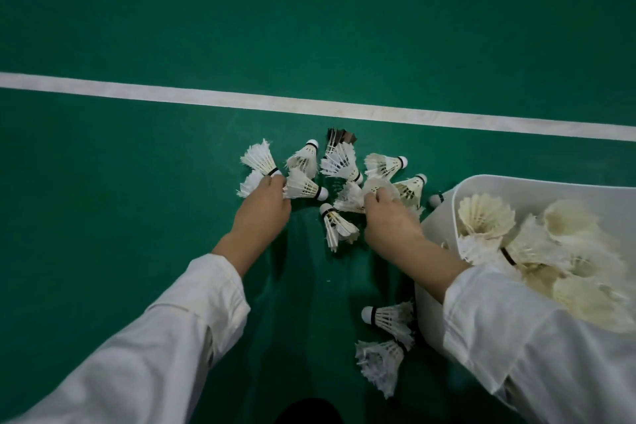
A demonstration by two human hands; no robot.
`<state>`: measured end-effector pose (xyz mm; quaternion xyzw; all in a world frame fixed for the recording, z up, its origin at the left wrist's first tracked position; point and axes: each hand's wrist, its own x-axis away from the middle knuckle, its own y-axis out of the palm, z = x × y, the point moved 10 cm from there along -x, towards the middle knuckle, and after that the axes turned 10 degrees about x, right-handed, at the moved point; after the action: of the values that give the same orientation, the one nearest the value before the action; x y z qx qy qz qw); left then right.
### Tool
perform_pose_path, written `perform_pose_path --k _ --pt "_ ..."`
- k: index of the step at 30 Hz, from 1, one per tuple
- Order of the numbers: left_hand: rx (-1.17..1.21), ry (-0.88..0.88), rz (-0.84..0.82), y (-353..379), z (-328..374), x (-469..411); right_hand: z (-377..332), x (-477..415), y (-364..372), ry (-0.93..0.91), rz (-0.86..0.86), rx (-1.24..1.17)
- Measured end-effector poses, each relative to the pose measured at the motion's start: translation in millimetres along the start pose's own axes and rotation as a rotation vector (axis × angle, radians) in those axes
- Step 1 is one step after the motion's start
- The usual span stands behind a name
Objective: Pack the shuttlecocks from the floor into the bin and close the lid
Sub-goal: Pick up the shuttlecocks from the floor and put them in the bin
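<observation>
— Green floor [137, 155] lay all around, with a white line [206, 98] across it. Where were the shuttlecocks [340, 162]?

— Most lay in a heap on the floor, just this side of the line. Many more sat in the bin [516, 184] on the right, and two lay right beside its near wall.

— What were the hands doing?

— The left hand [263, 203] had its fingers curled round a few shuttlecocks at the left of the heap, near their round tips. The right hand [390, 220] was curled over feathers in the middle of the heap, next to the bin.

— How would they feel?

— Very light, I think. The feathers looked thin and could bend or snap if squeezed. Some looked ragged. The round tip is the hard part, so that would be the best place to hold. A few at once should be easy, held gently.

— What could you not see?

— No lid was in view. The right sleeve [516, 337] covered part of the bin, and the picture cut off its far side, so I could not tell how full it was. Both hands hid their fingertips, so I could not count what each held. A dark shape [306, 411] at the bottom edge was too cut off to name.
</observation>
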<state>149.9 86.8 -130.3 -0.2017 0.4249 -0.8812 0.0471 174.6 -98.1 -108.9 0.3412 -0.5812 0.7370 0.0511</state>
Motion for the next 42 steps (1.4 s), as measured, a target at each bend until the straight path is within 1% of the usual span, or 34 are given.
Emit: perform_pose_path --k 3,5,8,11,13,16,17,19,21,23,24,25,27,28,31,35,38,42 --pt "0.131 -0.042 0.031 9 0 -13 3 -8 7 0.043 -0.029 0.026" --pt "0.271 -0.078 0.032 17 -1 -16 2 -12 6 0.024 -0.017 0.047" --pt "0.439 -0.107 0.034 25 -4 -13 -1 -14 -6 -0.025 0.050 0.074" --pt "0.537 -0.107 0.074 21 -6 0 -3 -9 -21 -0.054 0.146 0.045" --pt "0.518 -0.077 0.106 10 -7 15 -4 -2 -31 -0.074 0.224 0.016" --pt "0.367 -0.039 0.175 -17 -17 33 -10 7 -41 -0.127 0.339 -0.023" --pt "0.344 -0.069 0.211 -27 -27 33 -12 10 -43 -0.147 0.371 -0.050" --pt "0.327 -0.196 0.267 -42 -54 25 -15 15 -49 -0.180 0.423 -0.103" --pt "0.336 -0.331 0.233 -42 -75 13 -17 21 -53 -0.204 0.439 -0.137" --pt "0.403 -0.395 0.125 -26 -83 3 -16 26 -57 -0.214 0.425 -0.166" --pt "0.426 -0.400 0.082 -17 -83 1 -15 29 -59 -0.215 0.423 -0.190" --pt "0.402 -0.383 0.060 -12 -80 1 -12 31 -61 -0.216 0.425 -0.219" --pt "0.272 -0.321 0.075 -14 -72 7 -4 37 -64 -0.216 0.431 -0.281" --pt "0.224 -0.284 0.103 -19 -68 11 1 40 -66 -0.217 0.431 -0.312" --pt "0.185 -0.181 0.197 -45 -50 32 15 53 -72 -0.237 0.437 -0.355" --pt "0.085 -0.030 0.263 -82 -6 61 40 89 -88 -0.259 0.488 -0.414" --pt "0.074 0.125 0.294 -106 52 86 69 124 -98 -0.236 0.487 -0.442" --pt "0.112 0.334 0.227 -103 156 117 134 169 -97 -0.141 0.505 -0.498"
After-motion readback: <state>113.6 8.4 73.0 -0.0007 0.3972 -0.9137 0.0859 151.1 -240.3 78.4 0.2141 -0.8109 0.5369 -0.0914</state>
